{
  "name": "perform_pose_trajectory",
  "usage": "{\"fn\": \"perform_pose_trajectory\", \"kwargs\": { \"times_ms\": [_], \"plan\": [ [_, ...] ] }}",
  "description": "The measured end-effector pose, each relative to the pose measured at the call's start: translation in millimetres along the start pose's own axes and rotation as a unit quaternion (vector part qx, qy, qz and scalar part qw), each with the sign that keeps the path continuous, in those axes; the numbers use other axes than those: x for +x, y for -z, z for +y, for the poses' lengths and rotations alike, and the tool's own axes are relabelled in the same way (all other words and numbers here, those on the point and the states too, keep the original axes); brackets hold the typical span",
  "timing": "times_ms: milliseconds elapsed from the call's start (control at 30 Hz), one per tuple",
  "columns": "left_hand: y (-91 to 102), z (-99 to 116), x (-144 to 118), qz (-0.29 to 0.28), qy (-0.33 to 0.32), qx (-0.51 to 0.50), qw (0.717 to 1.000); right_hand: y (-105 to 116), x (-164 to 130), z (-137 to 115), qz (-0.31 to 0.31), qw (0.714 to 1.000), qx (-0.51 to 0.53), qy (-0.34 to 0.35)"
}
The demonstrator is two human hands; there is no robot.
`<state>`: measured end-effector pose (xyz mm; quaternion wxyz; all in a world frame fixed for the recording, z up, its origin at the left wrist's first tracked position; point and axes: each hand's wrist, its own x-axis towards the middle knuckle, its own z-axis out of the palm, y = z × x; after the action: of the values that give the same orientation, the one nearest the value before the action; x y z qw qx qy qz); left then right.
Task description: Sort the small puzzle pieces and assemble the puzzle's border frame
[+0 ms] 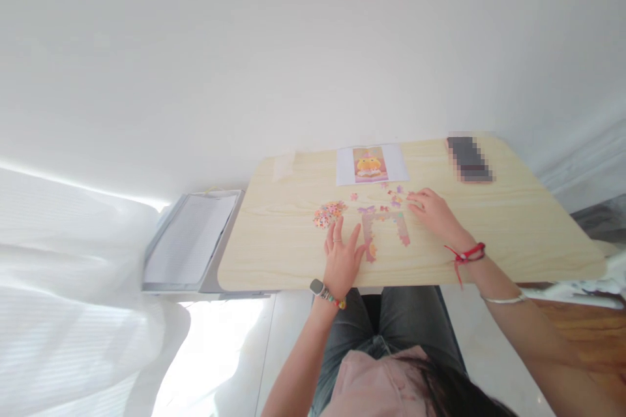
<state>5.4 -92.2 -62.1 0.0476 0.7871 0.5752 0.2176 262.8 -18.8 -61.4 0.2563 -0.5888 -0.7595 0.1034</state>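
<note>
White wall backs the pale wooden surface (pixel 513 234). Your left hand (pixel 342 257) lies spread flat, steadying the half-built puzzle (pixel 384 224) at its 3 o'clock. Your right hand (pixel 433 211) rests fingers-down on loose pieces (pixel 397 195) near the reference picture (pixel 370 164) at 12 o'clock; whether it pinches one, you cannot tell.

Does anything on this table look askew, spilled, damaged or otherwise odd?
Nothing stands out. The loose puzzle pieces lie heaped on the table, none over the edge. The left hand rests flat beside the joined puzzle section; the right hand touches its far corner. The reference picture lies flat.
</note>
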Motion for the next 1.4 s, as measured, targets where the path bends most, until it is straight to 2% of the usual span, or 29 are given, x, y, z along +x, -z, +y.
{"fn": "perform_pose_trajectory", "kwargs": {
  "times_ms": [133,233,333,467,633,733,967,1067,1133,1200,1267,1400],
  "plan": [
    [-1.7,-1,-2,0.025,-0.014,-0.014,1.000,-8,26,-7,-0.033,0.999,-0.026,-0.019],
    [-1.6,0,-5,0.029,-0.017,-0.023,0.999,-12,35,-6,-0.061,0.997,-0.036,-0.015],
    [0.1,-1,-10,0.022,-0.008,-0.022,0.999,-10,35,2,-0.081,0.996,-0.047,-0.009],
    [0.1,-5,-14,0.020,-0.001,-0.023,1.000,-3,31,9,-0.076,0.995,-0.068,-0.016],
    [-0.6,-5,-16,0.026,0.003,-0.029,0.999,0,31,5,-0.097,0.992,-0.083,0.013],
    [2.3,-5,-16,0.030,-0.006,-0.031,0.999,5,31,7,-0.133,0.985,-0.104,0.038],
    [7.3,-9,-21,0.044,-0.013,-0.037,0.998,25,1,17,-0.159,0.973,-0.115,0.119],
    [6.6,-9,-23,0.041,-0.013,-0.048,0.998,30,-16,19,-0.195,0.963,-0.091,0.161],
    [6.2,-8,-23,0.038,-0.014,-0.055,0.998,34,-24,19,-0.203,0.964,-0.060,0.164],
    [6.2,-6,-23,0.038,-0.014,-0.061,0.997,37,-31,18,-0.186,0.971,-0.020,0.148],
    [6.6,-4,-23,0.037,-0.015,-0.065,0.997,36,-39,15,-0.142,0.984,0.012,0.109],
    [8.2,0,-23,0.034,-0.020,-0.069,0.997,23,-60,2,-0.025,0.999,-0.012,-0.020]
  ]
}}
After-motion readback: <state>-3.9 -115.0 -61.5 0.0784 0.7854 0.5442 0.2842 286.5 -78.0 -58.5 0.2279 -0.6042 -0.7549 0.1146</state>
